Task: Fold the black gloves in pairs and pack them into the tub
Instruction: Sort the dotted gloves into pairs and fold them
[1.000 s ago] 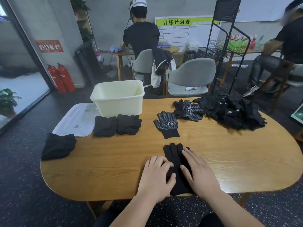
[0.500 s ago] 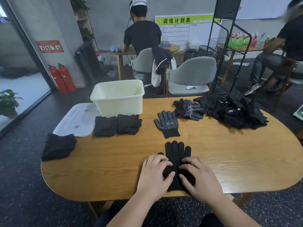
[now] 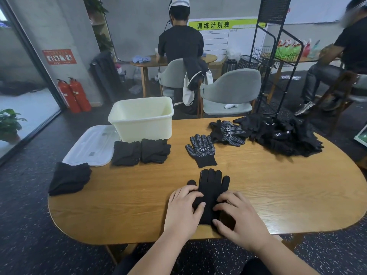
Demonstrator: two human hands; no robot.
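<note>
A plain black glove (image 3: 212, 183) lies flat near the table's front edge, fingers pointing away from me. My left hand (image 3: 182, 211) and my right hand (image 3: 238, 219) rest on its cuff half, fingers bent, pinching the fabric from either side. Beyond it a dotted black glove (image 3: 201, 150) lies palm up. More dotted gloves (image 3: 228, 132) and a big heap of black gloves (image 3: 286, 137) lie at the back right. The cream tub (image 3: 143, 124) stands at the back left. Two folded pairs (image 3: 126, 153) (image 3: 155, 150) sit in front of it.
A white lid (image 3: 89, 145) lies left of the tub, and another folded black bundle (image 3: 68, 178) hangs at the table's left edge. The wooden table (image 3: 278, 185) is oval. Grey chairs, a black wire rack and two seated people are behind it.
Both hands slid back along the glove toward its cuff, uncovering its fingers. Their fingers went from lying flat to bent on the fabric.
</note>
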